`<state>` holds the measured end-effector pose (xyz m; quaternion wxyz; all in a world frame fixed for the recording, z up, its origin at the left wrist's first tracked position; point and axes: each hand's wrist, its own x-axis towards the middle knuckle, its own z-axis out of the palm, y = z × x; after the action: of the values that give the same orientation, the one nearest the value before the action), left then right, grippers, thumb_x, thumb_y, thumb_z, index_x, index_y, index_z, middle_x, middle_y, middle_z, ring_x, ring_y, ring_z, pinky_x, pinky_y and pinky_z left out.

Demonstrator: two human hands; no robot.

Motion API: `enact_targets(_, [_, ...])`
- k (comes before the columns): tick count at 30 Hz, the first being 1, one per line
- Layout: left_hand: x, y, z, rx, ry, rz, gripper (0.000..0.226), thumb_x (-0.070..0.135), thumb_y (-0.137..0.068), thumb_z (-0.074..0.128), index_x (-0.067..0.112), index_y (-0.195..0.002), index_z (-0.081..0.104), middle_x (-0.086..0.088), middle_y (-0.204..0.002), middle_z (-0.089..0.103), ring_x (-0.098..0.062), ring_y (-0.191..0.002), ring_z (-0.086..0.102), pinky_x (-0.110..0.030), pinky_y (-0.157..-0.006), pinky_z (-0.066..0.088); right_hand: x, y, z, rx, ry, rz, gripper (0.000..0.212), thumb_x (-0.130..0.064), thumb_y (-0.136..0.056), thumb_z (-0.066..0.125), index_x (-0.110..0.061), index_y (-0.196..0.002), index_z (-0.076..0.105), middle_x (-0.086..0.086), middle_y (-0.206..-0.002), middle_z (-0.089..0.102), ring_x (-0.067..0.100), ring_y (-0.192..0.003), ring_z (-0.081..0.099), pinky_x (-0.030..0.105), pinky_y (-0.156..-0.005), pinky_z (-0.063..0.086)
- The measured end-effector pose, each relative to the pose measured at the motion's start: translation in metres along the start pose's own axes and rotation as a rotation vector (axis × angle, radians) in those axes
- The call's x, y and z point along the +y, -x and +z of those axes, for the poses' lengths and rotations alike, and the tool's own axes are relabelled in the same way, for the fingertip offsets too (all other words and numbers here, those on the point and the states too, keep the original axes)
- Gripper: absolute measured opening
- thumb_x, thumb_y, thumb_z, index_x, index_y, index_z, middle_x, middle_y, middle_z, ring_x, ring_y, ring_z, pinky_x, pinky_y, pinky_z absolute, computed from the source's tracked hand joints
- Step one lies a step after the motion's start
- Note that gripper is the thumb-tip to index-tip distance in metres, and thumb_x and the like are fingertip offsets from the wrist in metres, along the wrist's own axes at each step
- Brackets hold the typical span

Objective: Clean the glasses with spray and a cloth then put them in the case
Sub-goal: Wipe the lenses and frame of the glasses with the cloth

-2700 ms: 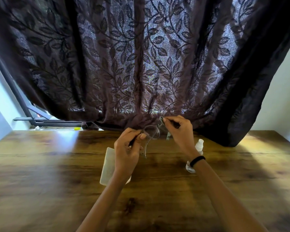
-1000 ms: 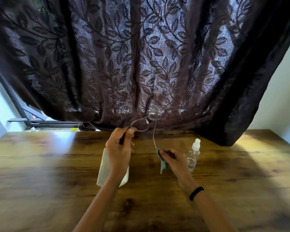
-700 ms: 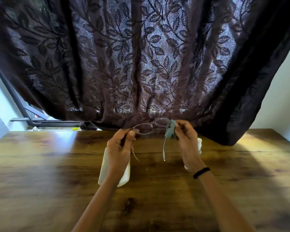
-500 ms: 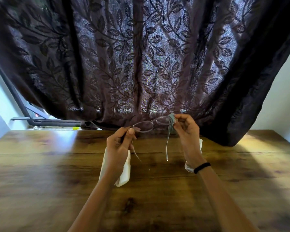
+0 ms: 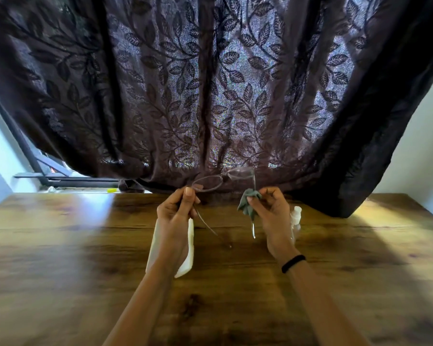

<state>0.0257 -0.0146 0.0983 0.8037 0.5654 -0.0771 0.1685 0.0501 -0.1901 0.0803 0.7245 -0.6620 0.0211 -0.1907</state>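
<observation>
Wiping the glasses (image 5: 220,179) mid-air
My left hand (image 5: 175,216) pinches their left corner; they rise rightward, free lens just above the cloth (image 5: 248,204) pinched in my right hand (image 5: 270,216).

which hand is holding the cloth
The right hand, the one with the black wristband, pinches the grey cloth. The left hand instead grips the glasses at one end of the frame.

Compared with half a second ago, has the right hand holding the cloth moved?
Yes. The right hand and its cloth have dropped from the lens of the glasses, above the far edge of the table, to level with the spray bottle.
</observation>
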Motion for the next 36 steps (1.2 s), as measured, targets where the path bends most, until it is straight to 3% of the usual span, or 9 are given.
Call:
enact_targets(2, [0.001,-0.002,0.002,0.030,0.044,0.004,0.022,0.026,-0.085,0.053,0.026,-0.074,0.071,0.010,-0.063,0.058,-0.003,-0.051,0.041,-0.015,-0.056,0.036,0.010,0.008,0.000,0.009,0.022,0.053,0.017,-0.004,-0.079,0.066,-0.014,-0.083,0.053,0.022,-0.091,0.066,0.031,-0.078,0.062,0.045,-0.071,0.050])
enact_targets(10, [0.001,-0.004,0.003,0.078,0.071,0.037,0.025,0.017,-0.089,0.051,0.022,-0.076,0.071,0.009,-0.061,0.057,-0.003,-0.051,0.040,-0.012,-0.051,0.037,0.032,0.037,0.007,0.017,-0.026,0.242,0.017,-0.007,-0.080,0.066,-0.016,-0.080,0.051,0.002,-0.079,0.063,0.013,-0.070,0.060,0.011,-0.049,0.046])
enact_targets(16, [0.001,-0.007,-0.007,0.023,0.032,-0.015,0.024,0.018,-0.087,0.053,0.021,-0.073,0.072,0.009,-0.059,0.056,-0.003,-0.046,0.039,-0.011,-0.048,0.036,0.026,0.021,-0.001,0.049,0.052,0.191,0.019,-0.009,-0.079,0.068,-0.019,-0.080,0.052,0.008,-0.087,0.065,0.018,-0.078,0.063,0.022,-0.060,0.050])
enact_targets(20, [0.002,-0.007,-0.009,-0.045,-0.049,-0.038,0.022,0.021,-0.085,0.054,0.020,-0.072,0.072,0.008,-0.057,0.056,-0.003,-0.045,0.039,-0.011,-0.048,0.036,0.009,0.003,-0.004,0.047,0.097,0.034,0.020,-0.005,-0.078,0.068,-0.019,-0.081,0.053,0.011,-0.086,0.067,0.022,-0.080,0.064,0.033,-0.069,0.053])
enact_targets(23, [0.002,-0.004,-0.005,-0.091,-0.128,-0.043,0.021,0.018,-0.087,0.053,0.011,-0.077,0.070,0.008,-0.055,0.055,-0.003,-0.044,0.038,-0.011,-0.048,0.036,-0.009,-0.009,-0.001,0.016,0.073,-0.085,0.022,0.000,-0.080,0.064,-0.018,-0.079,0.051,0.008,-0.073,0.064,0.011,-0.058,0.062,0.022,-0.054,0.051])
enact_targets(25, [0.002,-0.003,-0.004,-0.109,-0.155,-0.051,0.020,0.019,-0.086,0.053,0.009,-0.079,0.069,0.007,-0.054,0.054,-0.003,-0.043,0.039,-0.011,-0.048,0.037,-0.018,-0.017,0.000,0.007,0.052,-0.141,0.023,-0.001,-0.080,0.064,-0.020,-0.078,0.051,0.013,-0.072,0.064,0.012,-0.053,0.059,0.017,-0.045,0.045])
enact_targets(29, [0.004,-0.003,-0.001,-0.092,-0.117,-0.046,0.021,0.018,-0.086,0.051,0.006,-0.080,0.067,0.007,-0.055,0.054,-0.003,-0.043,0.040,-0.011,-0.046,0.037,-0.022,-0.022,0.001,-0.012,0.051,-0.188,0.024,-0.004,-0.079,0.065,-0.023,-0.079,0.052,0.017,-0.081,0.065,0.024,-0.067,0.061,0.021,-0.051,0.048])
enact_targets(34, [0.000,-0.002,0.001,-0.008,-0.008,-0.043,0.020,0.028,-0.081,0.055,0.020,-0.073,0.071,0.009,-0.058,0.054,-0.004,-0.047,0.039,-0.013,-0.051,0.037,-0.008,-0.007,0.005,-0.002,0.028,-0.105,0.023,0.003,-0.079,0.064,-0.016,-0.079,0.051,0.001,-0.071,0.063,-0.002,-0.054,0.059,0.012,-0.050,0.047])
enact_targets(36, [-0.001,-0.003,0.001,0.040,0.068,-0.042,0.020,0.027,-0.082,0.055,0.023,-0.071,0.071,0.009,-0.059,0.055,-0.004,-0.048,0.039,-0.014,-0.054,0.039,0.002,0.000,0.004,0.028,0.060,-0.068,0.022,0.001,-0.079,0.066,-0.016,-0.078,0.052,0.003,-0.074,0.063,0.002,-0.060,0.060,0.013,-0.052,0.048])
